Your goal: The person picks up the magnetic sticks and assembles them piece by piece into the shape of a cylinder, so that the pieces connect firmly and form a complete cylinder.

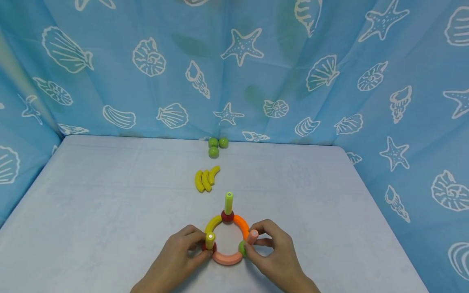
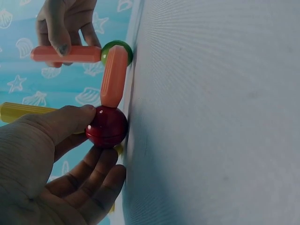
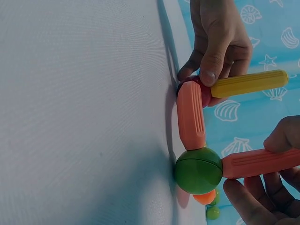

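Note:
A ring of curved rods and balls lies on the table: a yellow curved rod (image 1: pixel 213 223), an orange one (image 1: pixel 242 226) and a pink one (image 1: pixel 228 259). My left hand (image 1: pixel 179 252) pinches the near-left red ball (image 2: pixel 108 126), from which a yellow straight rod (image 3: pixel 251 84) stands up. With thumb and fingers, my right hand (image 1: pixel 272 252) grips a pink straight rod (image 3: pixel 262 162) that touches the green ball (image 3: pixel 198 171) at the ring's near right. On the far red ball (image 1: pixel 227 216) an upright yellow-green rod (image 1: pixel 229 203) stands untouched.
Beyond the ring lie several yellow curved rods (image 1: pixel 206 180) side by side. Farther back, several green balls (image 1: pixel 213 152) sit close together near the table's far edge. A blue curtain (image 1: pixel 183 89) with white shells hangs behind the white table (image 1: pixel 110 195).

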`<state>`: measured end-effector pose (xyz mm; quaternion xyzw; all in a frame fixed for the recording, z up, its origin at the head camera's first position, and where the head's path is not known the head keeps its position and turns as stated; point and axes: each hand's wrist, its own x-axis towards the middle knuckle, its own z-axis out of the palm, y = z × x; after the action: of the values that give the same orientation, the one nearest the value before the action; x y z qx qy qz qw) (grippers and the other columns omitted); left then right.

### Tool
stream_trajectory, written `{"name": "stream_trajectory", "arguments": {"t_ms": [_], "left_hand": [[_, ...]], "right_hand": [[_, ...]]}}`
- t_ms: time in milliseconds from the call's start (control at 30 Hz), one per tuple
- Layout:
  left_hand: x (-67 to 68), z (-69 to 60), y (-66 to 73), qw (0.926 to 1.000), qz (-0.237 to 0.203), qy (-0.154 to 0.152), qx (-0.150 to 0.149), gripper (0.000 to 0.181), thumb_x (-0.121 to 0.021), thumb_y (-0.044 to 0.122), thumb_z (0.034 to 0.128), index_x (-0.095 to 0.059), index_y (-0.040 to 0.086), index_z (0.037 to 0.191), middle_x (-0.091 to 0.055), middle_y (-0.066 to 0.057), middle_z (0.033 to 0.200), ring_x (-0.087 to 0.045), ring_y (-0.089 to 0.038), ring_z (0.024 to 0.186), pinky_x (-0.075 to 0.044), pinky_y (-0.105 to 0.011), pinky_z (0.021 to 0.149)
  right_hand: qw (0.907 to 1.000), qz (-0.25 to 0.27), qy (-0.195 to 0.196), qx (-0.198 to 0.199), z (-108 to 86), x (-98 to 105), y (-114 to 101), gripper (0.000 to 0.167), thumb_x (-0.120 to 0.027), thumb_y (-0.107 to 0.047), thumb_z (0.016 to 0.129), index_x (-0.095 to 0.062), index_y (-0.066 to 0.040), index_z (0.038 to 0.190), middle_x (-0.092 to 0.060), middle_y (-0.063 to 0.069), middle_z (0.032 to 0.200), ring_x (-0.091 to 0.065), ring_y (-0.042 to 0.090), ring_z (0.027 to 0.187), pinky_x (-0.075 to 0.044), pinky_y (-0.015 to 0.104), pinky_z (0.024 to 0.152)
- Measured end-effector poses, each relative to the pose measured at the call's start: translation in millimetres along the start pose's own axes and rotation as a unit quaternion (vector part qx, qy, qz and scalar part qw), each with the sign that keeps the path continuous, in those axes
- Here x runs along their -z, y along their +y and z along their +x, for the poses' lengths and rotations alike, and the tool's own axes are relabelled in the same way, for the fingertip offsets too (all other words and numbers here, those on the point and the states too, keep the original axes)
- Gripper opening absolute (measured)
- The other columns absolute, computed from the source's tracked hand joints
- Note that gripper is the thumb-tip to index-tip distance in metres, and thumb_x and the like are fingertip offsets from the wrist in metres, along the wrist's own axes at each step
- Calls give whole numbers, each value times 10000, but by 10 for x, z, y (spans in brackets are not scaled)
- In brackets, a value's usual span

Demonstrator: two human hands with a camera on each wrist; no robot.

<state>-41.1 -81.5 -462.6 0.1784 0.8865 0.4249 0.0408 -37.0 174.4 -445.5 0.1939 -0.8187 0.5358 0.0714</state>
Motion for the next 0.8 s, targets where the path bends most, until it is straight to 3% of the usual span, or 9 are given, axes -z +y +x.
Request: {"name": "stream_trajectory", "arguments": {"t_ms": [467, 800], "left_hand": [[-3, 18, -1, 9998, 58, -175, 69, 246, -840, 187, 815, -736, 201, 1037, -583, 153, 982, -565, -28, 827, -534, -234, 720], [2, 22, -14, 9999, 12, -132, -3, 244, -840, 165, 813, -736, 190, 1033, -584, 154, 976, -579, -27, 836, -543, -231, 729]], "right_hand": [[9997, -258, -40, 28, -53, 16, 16, 291, -790, 0, 820, -612, -122, 1015, -603, -30, 968, -638, 139, 875, -591, 288, 707], [9979, -463, -175, 406, -61, 74, 48, 394, -829, -31, 788, -618, -177, 1087, -615, -36, 1005, -645, 141, 913, -593, 316, 732]]}}
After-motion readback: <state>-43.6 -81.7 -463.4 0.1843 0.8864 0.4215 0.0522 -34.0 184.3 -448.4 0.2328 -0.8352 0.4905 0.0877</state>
